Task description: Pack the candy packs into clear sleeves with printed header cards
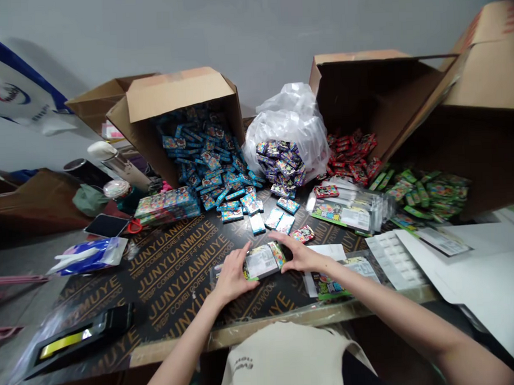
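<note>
At the back of the dark tabletop [167, 285] a carton [181, 94] gapes towards me. Near the front edge, my left hand [234, 274] and right hand [300, 255] pinch opposite ends of a printed packet [260, 262] between thumb and fingers. Its long axis runs roughly left to right between them, neither hand nearer. Just beyond lies a small blue box [257, 224].
</note>
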The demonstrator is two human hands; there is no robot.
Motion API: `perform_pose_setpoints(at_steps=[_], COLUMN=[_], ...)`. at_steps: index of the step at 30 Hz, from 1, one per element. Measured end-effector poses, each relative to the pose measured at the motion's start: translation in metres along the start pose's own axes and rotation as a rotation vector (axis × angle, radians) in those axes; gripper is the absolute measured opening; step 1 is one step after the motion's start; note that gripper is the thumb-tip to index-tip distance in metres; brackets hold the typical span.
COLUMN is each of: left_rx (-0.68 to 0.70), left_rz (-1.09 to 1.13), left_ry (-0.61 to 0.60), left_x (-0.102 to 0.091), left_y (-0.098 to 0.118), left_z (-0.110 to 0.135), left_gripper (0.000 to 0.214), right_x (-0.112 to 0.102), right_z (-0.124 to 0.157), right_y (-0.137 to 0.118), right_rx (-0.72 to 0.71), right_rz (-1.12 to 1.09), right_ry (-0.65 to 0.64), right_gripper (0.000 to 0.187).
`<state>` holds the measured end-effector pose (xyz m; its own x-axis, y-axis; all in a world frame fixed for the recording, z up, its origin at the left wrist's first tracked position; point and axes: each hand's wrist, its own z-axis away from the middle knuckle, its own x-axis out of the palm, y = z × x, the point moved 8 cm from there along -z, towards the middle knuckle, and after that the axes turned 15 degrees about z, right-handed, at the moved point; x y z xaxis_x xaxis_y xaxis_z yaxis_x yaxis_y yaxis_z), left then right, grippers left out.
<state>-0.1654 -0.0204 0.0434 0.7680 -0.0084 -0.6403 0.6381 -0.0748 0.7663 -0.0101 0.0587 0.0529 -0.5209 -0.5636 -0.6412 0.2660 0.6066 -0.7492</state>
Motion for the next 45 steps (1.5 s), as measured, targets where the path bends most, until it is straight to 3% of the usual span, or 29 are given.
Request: perform_pose_setpoints(at_steps=[3,5,9,14,19,22,26,29,33,35,39,45], left_rx=[-0.079,-0.123,-0.199,-0.314,-0.541,-0.612,-0.551,-0.452,-0.24,-0.205,-0.269,-0.206], left_rz=[0.095,0.238,0.742,1.386,1.633,1.595,1.456,1.334,0.968,0.848,0.872,0.706], left_ry=[0.247,0.344,0.406,0.644,0.608,0.548,0.508,0.515,0.392,0.303,0.163,0.116], left_x=[-0.018,-0.018,0.009,0.032,0.04,0.037,0.018,-0.003,-0.028,-0.03,-0.025,-0.033], left_y=[0.001,0.005,0.018,0.019,0.014,0.012,0.015,0.022,0.039,0.042,0.039,0.048], left_z=[0.0,0.0,-0.005,-0.004,-0.009,-0.016,-0.026,-0.027,-0.032,-0.038,-0.048,-0.051], left_gripper=[0.095,0.092,0.042,0.03,0.027,0.022,0.011,0.009,0.007,0.015,0.02,0.014], right_x=[-0.007,0.0,-0.004,-0.009,-0.006,0.002,0.015,-0.002,-0.027,-0.03,-0.033,-0.035], right_z=[0.002,0.003,-0.009,-0.022,-0.004,0.0,-0.002,0.0,0.007,0.009,0.003,-0.001], right_y=[0.018,0.018,0.003,-0.01,-0.007,0.0,0.007,0.008,-0.006,-0.009,-0.011,-0.019], right_rx=[0.317,0.492,0.649,0.626,0.68,0.753,0.822,0.693,0.489,0.478,0.469,0.441], right_rz=[-0.323,-0.604,-0.878,-0.956,-1.034,-1.119,-1.108,-0.829,-0.461,-0.437,-0.471,-0.497], right_ry=[0.368,0.515,0.749,0.677,0.665,0.541,0.273,0.368,0.511,0.506,0.441,0.337], right_gripper=[0.084,0.074,0.057,0.058,0.048,0.046,0.032,0.014,0.017,0.018,0.016,0.016])
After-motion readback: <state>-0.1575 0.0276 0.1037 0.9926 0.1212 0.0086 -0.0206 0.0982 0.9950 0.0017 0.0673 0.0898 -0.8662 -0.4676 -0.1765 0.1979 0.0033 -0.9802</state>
